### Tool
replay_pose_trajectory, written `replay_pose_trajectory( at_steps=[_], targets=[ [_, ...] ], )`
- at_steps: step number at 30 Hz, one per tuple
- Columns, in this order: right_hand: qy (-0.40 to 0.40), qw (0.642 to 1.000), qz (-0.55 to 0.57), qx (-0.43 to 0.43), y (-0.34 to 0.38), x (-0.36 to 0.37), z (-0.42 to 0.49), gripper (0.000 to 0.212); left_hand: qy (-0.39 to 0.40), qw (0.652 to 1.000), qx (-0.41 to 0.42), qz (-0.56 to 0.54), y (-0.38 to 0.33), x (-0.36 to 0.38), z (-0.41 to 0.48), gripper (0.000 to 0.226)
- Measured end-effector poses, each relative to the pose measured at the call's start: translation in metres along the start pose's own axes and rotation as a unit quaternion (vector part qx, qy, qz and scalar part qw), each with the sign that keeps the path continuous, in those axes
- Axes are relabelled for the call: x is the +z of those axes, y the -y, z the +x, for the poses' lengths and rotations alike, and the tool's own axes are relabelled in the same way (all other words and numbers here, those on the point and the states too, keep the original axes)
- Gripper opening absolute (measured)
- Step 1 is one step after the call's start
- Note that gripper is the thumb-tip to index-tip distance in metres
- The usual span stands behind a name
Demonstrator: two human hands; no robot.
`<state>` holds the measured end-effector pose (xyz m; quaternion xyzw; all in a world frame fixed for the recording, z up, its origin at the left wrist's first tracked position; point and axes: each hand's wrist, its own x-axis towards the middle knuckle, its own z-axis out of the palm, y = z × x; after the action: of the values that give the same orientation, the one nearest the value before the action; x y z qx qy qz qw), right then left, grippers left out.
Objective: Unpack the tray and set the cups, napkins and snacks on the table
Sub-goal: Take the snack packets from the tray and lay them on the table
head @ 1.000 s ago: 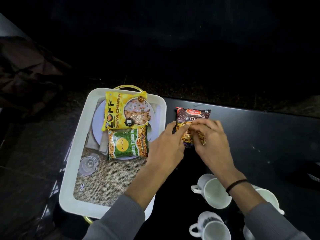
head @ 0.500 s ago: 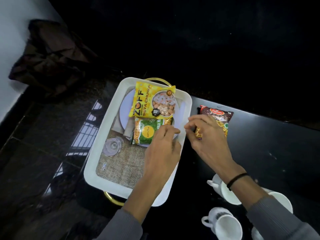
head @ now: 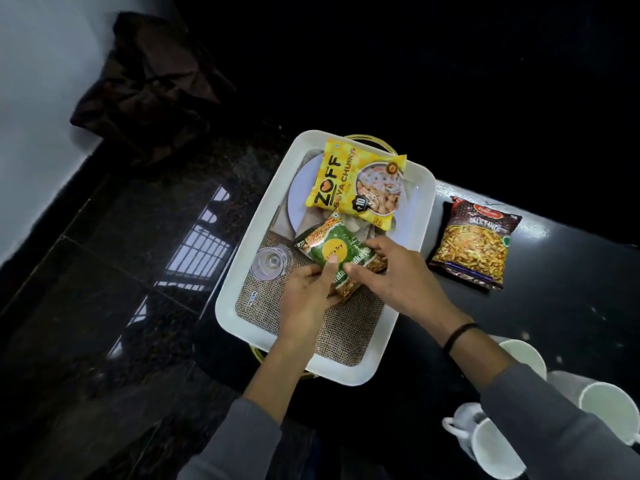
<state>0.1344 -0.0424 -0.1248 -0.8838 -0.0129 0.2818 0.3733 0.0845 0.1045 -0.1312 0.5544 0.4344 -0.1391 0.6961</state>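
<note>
1. Head view: both hands meet over the white tray [head: 242, 268], and between them is the green snack packet [head: 337, 252], the thing in play right now

2. The packet sits directly ahead of the fingertips, lifted or tipped a little off the burlap liner [head: 346, 327]; whether it has fully cleared the liner I cannot tell. Its long axis runs diagonally, from up-left of the left hand down toward the right hand's fingers

3. The left hand [head: 306, 303] is pinching the packet's near end, thumb on top of the green face and fingers curled under

4. The right hand [head: 398, 275] is partly closed on the packet's right edge, thumb and forefinger on it, the other fingers loosely curved. Both hands are on it, so neither is nearer

5. The bare black table [head: 571, 306] lies to the right of the right hand, past the tray's rim; the brown mixture packet [head: 474, 244] already lies there, just beyond that hand. I judge the green packet must travel rightward over the rim to land near it

6. Beyond the fingertips the yellow soya packet [head: 360, 187] is in the tray, and a small clear glass [head: 269, 263] is just left of the left hand

7. 3 white cups [head: 498, 448] stand by the right forearm, on the table
</note>
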Motion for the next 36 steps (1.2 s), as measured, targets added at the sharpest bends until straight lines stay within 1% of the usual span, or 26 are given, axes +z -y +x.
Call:
replay_pose_trajectory(
  at_steps=[3, 6, 8, 12, 16, 20, 21, 23, 25, 27, 32, 36],
  targets=[
    [0.026, 0.996, 0.079, 0.034, -0.002, -0.001, 0.000, 0.060, 0.045, 0.999, 0.011, -0.009, 0.002, -0.004, 0.000, 0.041],
    [0.047, 0.982, 0.168, 0.066, -0.003, -0.005, -0.002, 0.047, 0.082, 0.996, 0.022, -0.019, 0.002, -0.012, -0.003, 0.040],
    [0.060, 0.972, 0.215, 0.072, -0.003, -0.009, -0.006, 0.039, 0.096, 0.995, 0.036, -0.014, 0.000, -0.015, -0.006, 0.044],
    [0.078, 0.955, 0.275, 0.079, -0.006, -0.024, -0.014, 0.050, 0.120, 0.989, 0.090, 0.006, -0.010, -0.013, -0.015, 0.054],
    [0.075, 0.944, 0.314, 0.075, -0.011, -0.044, -0.021, 0.054, 0.156, 0.979, 0.130, 0.028, -0.020, 0.001, -0.022, 0.049],
    [0.059, 0.930, 0.360, 0.049, -0.025, -0.062, -0.032, 0.066, 0.173, 0.970, 0.163, 0.057, -0.028, 0.021, -0.027, 0.058],
    [0.053, 0.923, 0.379, 0.044, -0.029, -0.066, -0.035, 0.066, 0.178, 0.966, 0.174, 0.070, -0.029, 0.026, -0.027, 0.058],
    [0.031, 0.909, 0.415, 0.038, -0.037, -0.073, -0.042, 0.063, 0.194, 0.956, 0.195, 0.105, -0.029, 0.040, -0.029, 0.054],
    [-0.011, 0.905, 0.424, 0.031, -0.046, -0.083, -0.048, 0.062, 0.220, 0.945, 0.206, 0.129, -0.029, 0.056, -0.034, 0.049],
    [-0.038, 0.902, 0.430, 0.024, -0.058, -0.093, -0.055, 0.060, 0.237, 0.939, 0.205, 0.143, -0.027, 0.075, -0.037, 0.050],
    [-0.069, 0.895, 0.440, 0.033, -0.087, -0.122, -0.069, 0.053, 0.263, 0.927, 0.210, 0.167, -0.020, 0.118, -0.044, 0.053],
    [-0.093, 0.898, 0.424, 0.067, -0.109, -0.144, -0.080, 0.046, 0.284, 0.926, 0.179, 0.175, -0.010, 0.153, -0.049, 0.049]
  ],
)
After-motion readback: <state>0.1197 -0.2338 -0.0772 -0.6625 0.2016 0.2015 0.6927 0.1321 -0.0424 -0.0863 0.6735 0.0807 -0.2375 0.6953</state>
